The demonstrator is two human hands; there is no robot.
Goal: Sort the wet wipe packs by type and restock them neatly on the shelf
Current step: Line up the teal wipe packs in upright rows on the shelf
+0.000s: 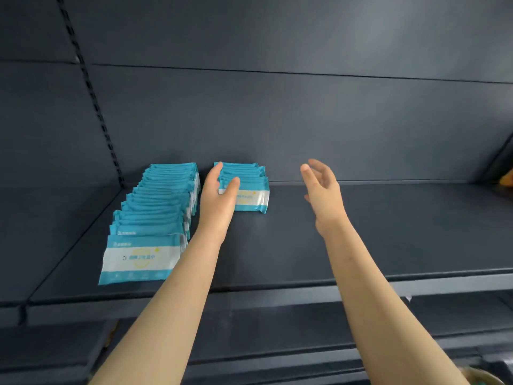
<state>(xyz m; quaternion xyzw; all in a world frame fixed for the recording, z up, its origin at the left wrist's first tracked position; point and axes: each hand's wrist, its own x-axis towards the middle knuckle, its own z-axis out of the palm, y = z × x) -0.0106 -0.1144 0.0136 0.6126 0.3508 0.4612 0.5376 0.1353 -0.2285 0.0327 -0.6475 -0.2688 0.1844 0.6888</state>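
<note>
Against the short pack row (pixel 251 197) the left hand (pixel 219 190) was laid flat-fingered; the right hand (pixel 323 190) was held loosely spread, empty, over the shelf (pixel 388 232). The long pack row (pixel 155 212) was set alongside.

Left hand (pixel 219 190) reaches forward, fingers straight; right hand (pixel 323 187) raised (fingers relaxed).

A slotted upright strip (pixel 93 98) climbs the dark back panel (pixel 277 120) up-left of the left hand (pixel 218 193); an orange object (pixel 507 179) shows far right of the right hand (pixel 323 190).
</note>
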